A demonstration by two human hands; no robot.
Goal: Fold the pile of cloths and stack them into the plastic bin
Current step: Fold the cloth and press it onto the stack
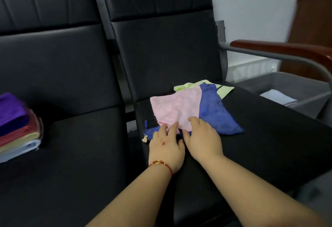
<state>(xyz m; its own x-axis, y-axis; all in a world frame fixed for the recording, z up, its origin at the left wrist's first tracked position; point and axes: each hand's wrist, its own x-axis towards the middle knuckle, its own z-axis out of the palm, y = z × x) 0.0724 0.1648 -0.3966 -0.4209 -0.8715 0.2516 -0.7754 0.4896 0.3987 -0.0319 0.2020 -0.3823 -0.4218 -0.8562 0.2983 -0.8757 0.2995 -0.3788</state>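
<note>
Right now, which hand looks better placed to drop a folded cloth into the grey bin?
Probably the right hand: the grey bin sits beyond the chair's right side, nearer that hand. The left hand lies farther away. Both rest on the pink cloth.

A single head-worn camera looks forward and steeply down from close above the black seat (251, 137), near enough that both forearms fill the lower frame (wide-angle, so edges bend); the chair backs and wall close off the top.
</note>
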